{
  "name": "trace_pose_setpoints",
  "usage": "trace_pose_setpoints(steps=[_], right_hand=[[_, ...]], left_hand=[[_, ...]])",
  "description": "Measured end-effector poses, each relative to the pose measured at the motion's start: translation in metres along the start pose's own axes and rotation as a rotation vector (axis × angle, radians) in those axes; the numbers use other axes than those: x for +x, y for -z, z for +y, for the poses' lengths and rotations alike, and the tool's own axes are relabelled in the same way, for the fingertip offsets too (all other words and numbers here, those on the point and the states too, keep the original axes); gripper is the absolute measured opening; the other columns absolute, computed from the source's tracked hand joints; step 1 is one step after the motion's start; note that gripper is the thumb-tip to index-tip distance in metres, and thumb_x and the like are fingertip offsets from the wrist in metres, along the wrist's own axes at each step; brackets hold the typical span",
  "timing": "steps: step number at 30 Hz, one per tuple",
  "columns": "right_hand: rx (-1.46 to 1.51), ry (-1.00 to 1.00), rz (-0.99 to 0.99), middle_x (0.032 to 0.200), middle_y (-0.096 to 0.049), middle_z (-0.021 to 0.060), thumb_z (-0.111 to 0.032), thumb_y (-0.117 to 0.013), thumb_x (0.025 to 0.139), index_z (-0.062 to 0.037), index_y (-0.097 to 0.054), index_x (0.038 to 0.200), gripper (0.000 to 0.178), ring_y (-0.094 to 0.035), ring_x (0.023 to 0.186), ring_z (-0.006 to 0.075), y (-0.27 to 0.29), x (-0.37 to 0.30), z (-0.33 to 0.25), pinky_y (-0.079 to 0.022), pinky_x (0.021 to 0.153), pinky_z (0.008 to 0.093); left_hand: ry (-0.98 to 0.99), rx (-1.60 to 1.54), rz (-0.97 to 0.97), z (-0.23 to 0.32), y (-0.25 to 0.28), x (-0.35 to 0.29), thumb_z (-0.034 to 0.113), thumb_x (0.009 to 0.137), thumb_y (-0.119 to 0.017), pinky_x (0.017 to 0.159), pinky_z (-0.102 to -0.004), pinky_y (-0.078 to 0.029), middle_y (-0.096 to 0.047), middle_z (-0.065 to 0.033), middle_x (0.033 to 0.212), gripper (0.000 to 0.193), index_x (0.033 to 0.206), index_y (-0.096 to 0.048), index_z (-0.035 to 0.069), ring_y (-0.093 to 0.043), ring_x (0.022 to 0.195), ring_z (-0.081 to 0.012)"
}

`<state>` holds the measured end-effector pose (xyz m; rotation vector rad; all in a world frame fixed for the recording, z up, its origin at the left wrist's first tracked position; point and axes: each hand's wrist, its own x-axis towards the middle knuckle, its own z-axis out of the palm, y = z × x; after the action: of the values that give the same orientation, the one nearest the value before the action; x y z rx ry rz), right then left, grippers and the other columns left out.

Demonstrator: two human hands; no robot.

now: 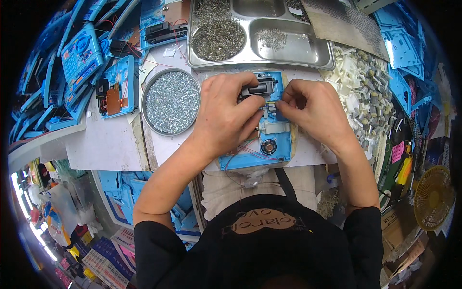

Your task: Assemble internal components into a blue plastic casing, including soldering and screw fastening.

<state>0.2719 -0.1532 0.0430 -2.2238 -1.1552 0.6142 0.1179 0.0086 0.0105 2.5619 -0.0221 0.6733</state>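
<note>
A blue plastic casing (pixel 250 160) lies in front of me on the table, with a black box-shaped part (pixel 260 88) near its far end. Closer to me it carries a white plastic piece (pixel 276 127), a small round speaker (pixel 268 147) and thin red and dark wires. My left hand (pixel 226 108) rests over the casing's left side, its fingers bent around the edge and against the black part. From the right, my right hand (pixel 313 106) reaches in with thumb and forefinger pinched beside the black part. What lies between those fingertips is too small to name.
A round dish of small silvery screws (pixel 171 101) stands to the left. Behind is a metal compartment tray (pixel 293 57) holding small metal parts. White plastic pieces (pixel 361 91) are heaped at right; stacked blue casings (pixel 82 53) fill the far left. A yellow basket (pixel 434 197) is at lower right.
</note>
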Motion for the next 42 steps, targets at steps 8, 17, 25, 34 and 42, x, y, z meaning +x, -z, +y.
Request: trace_pose_setpoints(steps=[8, 17, 25, 34, 42], right_hand=[[-0.182, 0.038, -0.068, 0.072, -0.069, 0.0173, -0.027, -0.078, 0.076, -0.0028, -0.070, 0.076, 0.025, -0.069, 0.073, 0.0379, 0.006, 0.010, -0.009, -0.054, 0.068, 0.0470], [-0.416, 0.136, -0.019, 0.076, -0.071, 0.0192, -0.026, -0.077, 0.076, -0.0009, -0.072, 0.075, 0.026, -0.071, 0.076, 0.0384, 0.003, 0.008, -0.022, -0.056, 0.071, 0.0474], [-0.326, 0.042, -0.043, 0.079, -0.072, 0.0187, -0.030, -0.077, 0.077, -0.0011, -0.074, 0.077, 0.029, -0.072, 0.078, 0.0376, 0.002, 0.005, -0.015, -0.058, 0.074, 0.0473], [-0.731, 0.236, -0.065, 0.083, -0.074, 0.0201, -0.022, -0.071, 0.082, -0.0017, -0.076, 0.080, 0.021, -0.073, 0.080, 0.0363, -0.012, 0.005, -0.038, -0.059, 0.072, 0.0455], [0.440, -0.247, -0.223, 0.070, -0.066, 0.0034, -0.013, -0.076, 0.091, 0.0016, -0.068, 0.080, 0.020, -0.062, 0.063, 0.0101, 0.005, 0.005, 0.014, -0.049, 0.056, 0.0262]], left_hand=[[-0.075, 0.055, 0.034, -0.002, -0.003, -0.004, 0.011, 0.064, -0.083, 0.088, -0.0431, -0.041, -0.063, -0.0072, 0.117, 0.030, 0.093, -0.074, 0.016, -0.058, 0.103, -0.0284], [-0.085, 0.047, 0.019, -0.004, -0.005, -0.006, 0.014, 0.066, -0.079, 0.095, -0.0456, -0.039, -0.063, -0.0045, 0.124, 0.027, 0.093, -0.075, 0.017, -0.056, 0.109, -0.0278], [-0.096, 0.080, 0.019, -0.002, -0.005, -0.006, 0.014, 0.066, -0.078, 0.099, -0.0482, -0.035, -0.062, -0.0021, 0.132, 0.032, 0.098, -0.078, 0.020, -0.055, 0.113, -0.0274], [-0.090, 0.091, -0.001, -0.005, -0.008, -0.006, 0.016, 0.069, -0.079, 0.100, -0.0500, -0.035, -0.063, -0.0036, 0.131, 0.024, 0.092, -0.079, 0.018, -0.054, 0.115, -0.0301], [-0.090, 0.052, 0.036, -0.003, -0.011, -0.004, 0.017, 0.072, -0.082, 0.099, -0.0474, -0.037, -0.064, -0.0045, 0.128, 0.025, 0.097, -0.080, 0.020, -0.054, 0.114, -0.0304]])
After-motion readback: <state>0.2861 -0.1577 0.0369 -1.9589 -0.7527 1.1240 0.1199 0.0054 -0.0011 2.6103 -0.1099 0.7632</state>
